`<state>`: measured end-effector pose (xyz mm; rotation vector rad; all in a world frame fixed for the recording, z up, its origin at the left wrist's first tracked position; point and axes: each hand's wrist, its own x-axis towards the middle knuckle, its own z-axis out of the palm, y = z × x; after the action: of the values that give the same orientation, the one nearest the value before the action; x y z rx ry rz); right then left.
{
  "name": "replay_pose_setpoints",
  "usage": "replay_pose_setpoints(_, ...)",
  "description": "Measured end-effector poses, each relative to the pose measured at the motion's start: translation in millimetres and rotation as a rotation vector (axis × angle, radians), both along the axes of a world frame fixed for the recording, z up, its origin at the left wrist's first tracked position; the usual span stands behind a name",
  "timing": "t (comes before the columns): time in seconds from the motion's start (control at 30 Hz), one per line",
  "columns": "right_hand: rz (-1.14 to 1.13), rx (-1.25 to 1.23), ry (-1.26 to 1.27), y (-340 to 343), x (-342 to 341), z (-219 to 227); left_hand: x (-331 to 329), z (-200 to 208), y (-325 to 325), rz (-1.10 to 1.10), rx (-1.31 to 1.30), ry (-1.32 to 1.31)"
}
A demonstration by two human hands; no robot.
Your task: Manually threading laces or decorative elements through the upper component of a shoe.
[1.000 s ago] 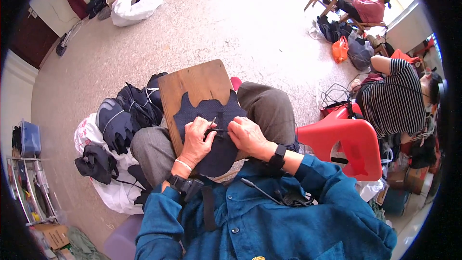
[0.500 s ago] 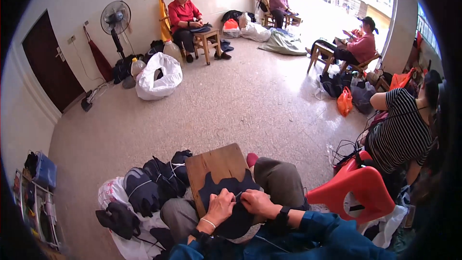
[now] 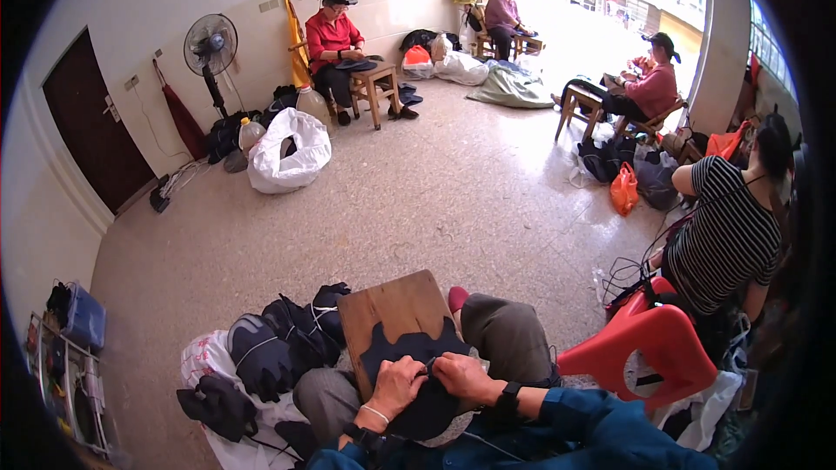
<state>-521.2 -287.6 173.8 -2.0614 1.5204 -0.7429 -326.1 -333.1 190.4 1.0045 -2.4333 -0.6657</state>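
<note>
A dark navy cut fabric piece [image 3: 409, 345] with notched edges lies over a wooden board [image 3: 396, 298] between my knees. My left hand [image 3: 398, 386] is closed, thumb and fingertips pinching the fabric near its middle. Close beside it, my right hand [image 3: 464, 378] is closed too, its fingertips gripping the same piece. The two sets of fingertips almost meet at a small raised fold. Whatever finer detail sits between the fingertips is too small to make out. The lower part of the piece hangs toward my lap.
Tied bundles of dark fabric [image 3: 261, 350] rest on white plastic bags by my left leg. A red plastic stool [image 3: 649, 348] stands at my right, near a person in a striped shirt [image 3: 727, 235]. Other seated people work farther off, near a white sack [image 3: 292, 161].
The view has tilted a little, so the room sits slightly lower in the picture. Both hands stay at the same spot on the fabric, with the right fingers shifted slightly.
</note>
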Motion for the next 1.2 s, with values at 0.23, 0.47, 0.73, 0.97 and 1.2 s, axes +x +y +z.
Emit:
replay_pose_setpoints(0.23, 0.000, 0.001, -0.030, 10, -9, 11, -6, -2, 8, -0.081, -0.409, -0.199)
replay_pose_setpoints(0.47, -0.002, 0.030, -0.006, 11, -10, 16, -8, 2, 11, -0.073, -0.425, -0.215)
replay_pose_setpoints(0.73, 0.020, -0.022, 0.027, 2, -7, 14, -7, 0, 10, -0.037, -0.397, -0.156)
replay_pose_setpoints(0.97, 0.088, 0.052, 0.024, -3, -13, 15, -9, -1, 7, -0.050, -0.379, -0.168)
replay_pose_setpoints(1.2, 0.085, 0.047, 0.014, -1, -17, 18, 7, 7, 1, 0.026, -0.410, -0.396)
